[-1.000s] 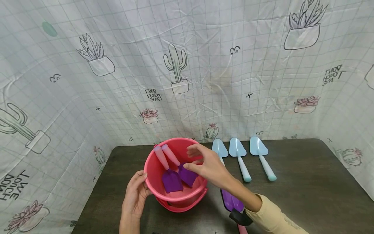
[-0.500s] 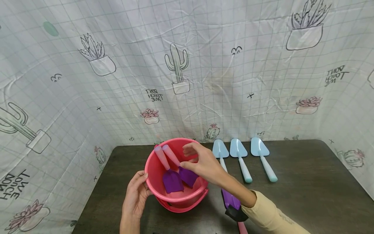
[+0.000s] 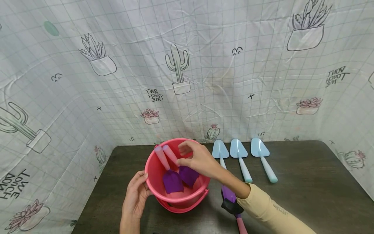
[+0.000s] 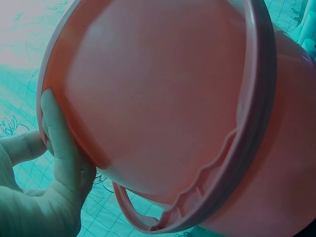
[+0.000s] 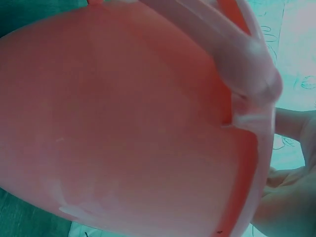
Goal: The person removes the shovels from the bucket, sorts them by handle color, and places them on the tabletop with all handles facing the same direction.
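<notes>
A pink bucket (image 3: pixel 182 201) stands on the dark table, its mouth turned up toward the head view. My left hand (image 3: pixel 135 193) grips the rim at its left side; in the left wrist view the thumb (image 4: pixel 58 128) lies inside the wall. Inside the bucket lean two toy shovels with purple blades and pink handles: a left shovel (image 3: pixel 172 181) and a right shovel (image 3: pixel 189 176). Over the bucket's mouth is my right hand (image 3: pixel 200 159), fingers curved and spread from the thumb, the thumb tip right at the right shovel's handle. The bucket wall mostly fills the right wrist view.
Three light blue trowels, the left (image 3: pixel 220 149), middle (image 3: pixel 238 148) and right (image 3: pixel 260 148), lie in a row right of the bucket. Another purple shovel (image 3: pixel 229 194) lies partly under my right forearm. A printed curtain (image 3: pixel 204 81) encloses the table (image 3: pixel 306 182).
My right hand has moved left and deeper over the bucket, its thumb coming to the right shovel's handle. The left hand and bucket stay put.
</notes>
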Demonstrator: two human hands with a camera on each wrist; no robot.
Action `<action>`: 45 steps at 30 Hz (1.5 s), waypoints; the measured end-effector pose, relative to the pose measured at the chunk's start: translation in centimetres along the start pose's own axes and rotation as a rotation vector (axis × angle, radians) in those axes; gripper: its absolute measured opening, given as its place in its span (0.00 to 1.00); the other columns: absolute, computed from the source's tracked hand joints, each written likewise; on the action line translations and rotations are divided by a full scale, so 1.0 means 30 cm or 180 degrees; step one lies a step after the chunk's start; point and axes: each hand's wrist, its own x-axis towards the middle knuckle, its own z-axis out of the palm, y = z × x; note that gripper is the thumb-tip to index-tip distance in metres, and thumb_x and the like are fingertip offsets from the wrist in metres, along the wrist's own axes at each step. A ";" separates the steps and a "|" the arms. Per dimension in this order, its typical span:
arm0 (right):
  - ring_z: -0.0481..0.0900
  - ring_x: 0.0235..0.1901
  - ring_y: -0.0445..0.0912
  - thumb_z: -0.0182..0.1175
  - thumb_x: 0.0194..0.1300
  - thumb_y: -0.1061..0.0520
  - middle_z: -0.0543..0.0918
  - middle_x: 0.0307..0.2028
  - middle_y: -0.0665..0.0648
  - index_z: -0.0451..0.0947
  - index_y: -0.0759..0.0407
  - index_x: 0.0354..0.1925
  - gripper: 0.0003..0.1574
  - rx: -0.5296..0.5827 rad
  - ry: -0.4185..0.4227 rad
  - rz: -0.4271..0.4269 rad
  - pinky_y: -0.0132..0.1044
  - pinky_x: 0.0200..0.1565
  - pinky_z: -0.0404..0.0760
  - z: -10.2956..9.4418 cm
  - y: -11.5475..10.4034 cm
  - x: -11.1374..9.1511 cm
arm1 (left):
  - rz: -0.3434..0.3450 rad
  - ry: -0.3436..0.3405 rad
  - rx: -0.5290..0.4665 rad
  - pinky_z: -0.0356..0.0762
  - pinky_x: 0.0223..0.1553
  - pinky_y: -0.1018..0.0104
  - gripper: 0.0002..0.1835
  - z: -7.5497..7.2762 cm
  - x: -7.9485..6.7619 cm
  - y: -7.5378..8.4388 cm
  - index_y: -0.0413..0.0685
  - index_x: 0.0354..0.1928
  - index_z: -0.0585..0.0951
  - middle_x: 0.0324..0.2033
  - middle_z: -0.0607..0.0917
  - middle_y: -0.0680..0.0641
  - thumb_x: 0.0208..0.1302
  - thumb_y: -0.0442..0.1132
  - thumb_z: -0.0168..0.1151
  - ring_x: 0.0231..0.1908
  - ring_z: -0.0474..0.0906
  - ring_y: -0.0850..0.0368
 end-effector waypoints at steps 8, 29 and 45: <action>0.83 0.50 0.50 0.72 0.63 0.55 0.84 0.50 0.62 0.79 0.66 0.56 0.27 -0.0007 -0.0150 -0.0027 0.47 0.54 0.83 0.001 0.003 0.032 | -0.0013 0.0007 0.0004 0.86 0.29 0.68 0.09 -0.002 0.000 0.000 0.44 0.42 0.77 0.34 0.83 0.47 0.80 0.30 0.46 0.31 0.85 0.60; 0.82 0.51 0.48 0.70 0.63 0.53 0.85 0.52 0.60 0.79 0.65 0.57 0.28 0.0031 -0.0400 0.0191 0.44 0.54 0.83 0.001 0.003 0.088 | 0.0032 -0.0023 -0.0029 0.86 0.28 0.68 0.10 0.006 -0.002 0.001 0.44 0.41 0.77 0.33 0.83 0.48 0.79 0.29 0.45 0.30 0.84 0.60; 0.82 0.52 0.50 0.72 0.58 0.54 0.85 0.50 0.59 0.79 0.67 0.56 0.31 0.0067 -0.0560 0.0278 0.43 0.54 0.83 0.015 0.044 0.153 | 0.0040 -0.0034 -0.0012 0.86 0.28 0.68 0.10 0.003 0.000 0.001 0.44 0.41 0.77 0.32 0.83 0.48 0.79 0.29 0.46 0.31 0.84 0.60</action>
